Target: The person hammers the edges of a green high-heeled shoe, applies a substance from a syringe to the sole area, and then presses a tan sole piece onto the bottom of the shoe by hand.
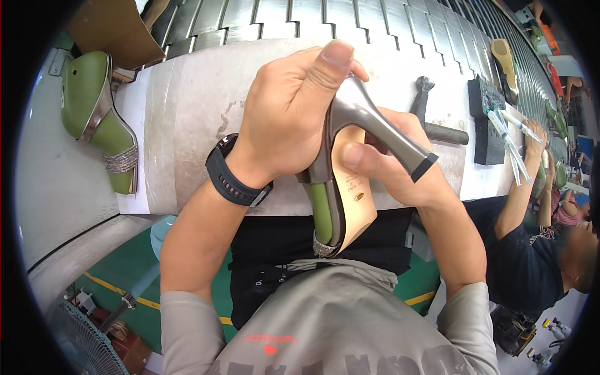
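A high-heeled shoe (338, 203) is held between my two hands, tilted with its tan sole facing right and its toe end toward my body. It has a green inside, a jewelled strap and a grey-brown metallic heel that points to the lower right. My left hand (294, 106), with a dark watch at the wrist, is closed round the back of the shoe, thumb on top near the heel's base. My right hand (400, 169) grips the sole side beneath the heel, its thumb pressed on the sole. The right fingers are partly hidden behind the heel.
A matching shoe with a green form (100, 119) lies at the left. On the pale bench (187, 125) at the right are a hammer (431, 119) and a black block (484, 119) with tools. A slatted metal conveyor (300, 19) runs behind. A co-worker (525, 244) is at the right.
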Tool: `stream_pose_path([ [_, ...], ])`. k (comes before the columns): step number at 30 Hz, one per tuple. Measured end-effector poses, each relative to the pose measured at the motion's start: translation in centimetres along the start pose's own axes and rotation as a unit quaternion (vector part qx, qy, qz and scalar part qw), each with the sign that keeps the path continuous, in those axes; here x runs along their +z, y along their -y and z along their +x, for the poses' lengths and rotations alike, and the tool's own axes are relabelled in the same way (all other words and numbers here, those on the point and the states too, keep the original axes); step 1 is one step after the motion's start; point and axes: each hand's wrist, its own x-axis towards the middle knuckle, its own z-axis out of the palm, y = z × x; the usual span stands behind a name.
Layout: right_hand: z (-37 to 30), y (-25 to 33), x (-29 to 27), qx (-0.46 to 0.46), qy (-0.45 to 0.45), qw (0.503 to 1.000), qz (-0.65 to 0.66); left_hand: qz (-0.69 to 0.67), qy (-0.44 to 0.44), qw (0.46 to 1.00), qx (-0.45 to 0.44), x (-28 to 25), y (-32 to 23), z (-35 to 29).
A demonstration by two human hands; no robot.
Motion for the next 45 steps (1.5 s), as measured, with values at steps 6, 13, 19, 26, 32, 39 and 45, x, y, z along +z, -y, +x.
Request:
stream_pose_path([
  [6, -1.0, 0.0, 0.8, -0.055, -0.019, 0.998, -0.013, 0.025, -0.002, 0.999, -0.027, 0.3, -0.6, 0.2],
  [13, -1.9, -0.9, 1.1, -0.049, -0.031, 0.995, 0.077, 0.026, -0.005, 0.999, -0.023, 0.3, 0.4, 0.6],
  [19, -2.0, -0.7, 1.5, -0.083, -0.058, 0.994, 0.033, 0.032, 0.026, 0.998, -0.052, 0.2, -0.5, 0.6],
  [26, 0.1, 1.4, 1.3, -0.164, -0.079, 0.971, -0.155, 0.049, -0.056, 0.997, 0.001, -4.1, -0.5, -2.4],
  [32, -3.4, 1.8, 1.4, -0.331, -0.081, 0.776, -0.531, 0.258, -0.135, 0.936, 0.199, -4.0, -0.4, -14.1],
  [39, -3.9, -1.3, 4.2, -0.412, -0.116, 0.704, -0.567, 0.299, -0.052, 0.937, 0.172, -2.7, -1.3, -14.8],
  [45, -1.5, -4.6, 3.6, -0.522, -0.135, 0.671, -0.509, 0.210, 0.028, 0.975, 0.073, -3.1, -2.0, -14.1],
])
